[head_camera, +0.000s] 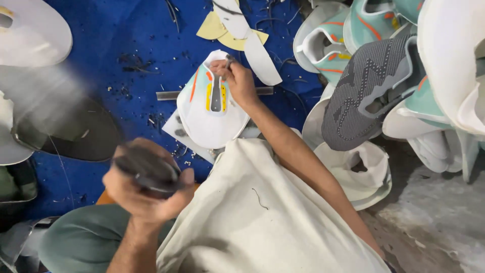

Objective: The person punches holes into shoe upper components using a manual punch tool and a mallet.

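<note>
a: head view, item one?
b: right hand (238,81), arm stretched forward. fingertips pinched together around a small dark tool (230,59), pressed at the top edge of a flat white shoe upper with mint panels, orange stripes and yellow eyelet strips (209,108).

a: where does that upper lie?
b: middle of the blue work mat (126,35), partly over a grey metal ruler (169,95), its lower edge just beside a cream cloth sheet (262,212) spread over the lap.

a: item two?
b: left hand (144,189), lower left, blurred. fingers curled and clamped round a dark rounded object (146,169); what it is, cannot tell.

a: surroundings, right side?
b: a heap of shoe uppers: one grey knitted upper (366,86) on top, mint and white uppers with orange trim (331,43) behind it, plain white lining pieces (361,174) below.

a: top of the mat?
b: pale yellow cut pieces (217,29) under a long white strip (255,50); dark scraps and small bits scattered about.

a: left side?
b: a white oval piece (35,33) at the corner, a dark glossy sheet (65,126) beneath it, blurred. green trouser knee (83,237) at the bottom left.
</note>
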